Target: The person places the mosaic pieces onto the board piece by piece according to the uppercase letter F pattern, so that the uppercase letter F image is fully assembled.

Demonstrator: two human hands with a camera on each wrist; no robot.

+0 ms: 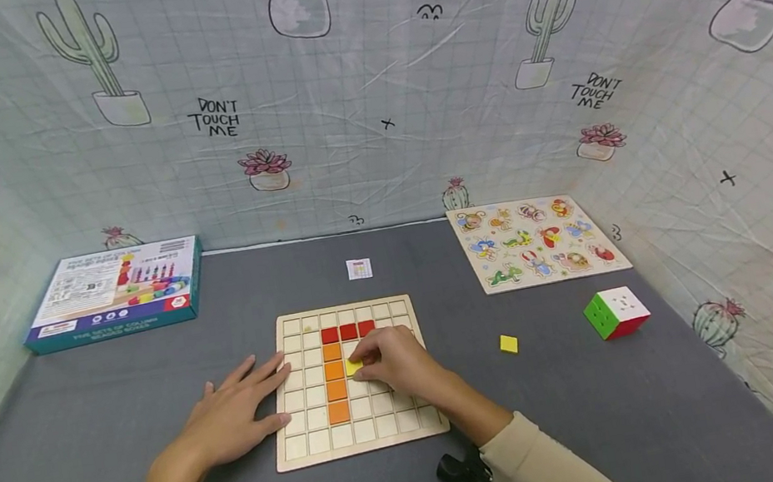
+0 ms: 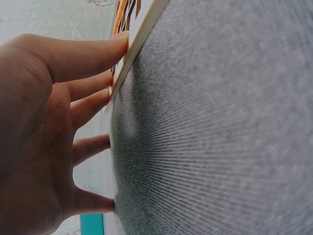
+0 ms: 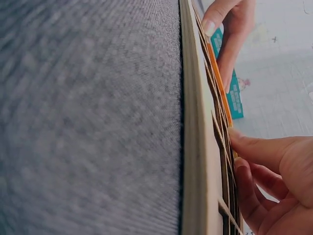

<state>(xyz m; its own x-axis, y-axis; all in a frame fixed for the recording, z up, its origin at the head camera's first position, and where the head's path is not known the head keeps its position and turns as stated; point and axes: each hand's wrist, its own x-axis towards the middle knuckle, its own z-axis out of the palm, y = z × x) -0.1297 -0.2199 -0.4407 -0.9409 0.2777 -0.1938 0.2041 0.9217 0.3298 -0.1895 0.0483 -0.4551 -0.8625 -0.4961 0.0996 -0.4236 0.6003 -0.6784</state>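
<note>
A wooden grid board (image 1: 313,445) lies on the grey table, with a row of red square tiles (image 1: 348,332) near its top and a column of orange square tiles (image 1: 336,390) below the leftmost red one. My right hand (image 1: 400,363) pinches a yellow square tile (image 1: 353,367) between thumb and fingers at a cell just right of the orange column. With fingers spread, my left hand (image 1: 232,413) rests at the board's left edge; in the left wrist view its thumb (image 2: 93,56) touches the board's side. Another yellow tile (image 1: 508,344) lies on the table to the right.
A small printed card (image 1: 359,269) lies behind the board. At the back left is a teal-edged box (image 1: 114,297); at the back right, a picture puzzle board (image 1: 542,242). A colored cube (image 1: 616,312) sits at the right. A patterned cloth (image 1: 366,109) hangs behind.
</note>
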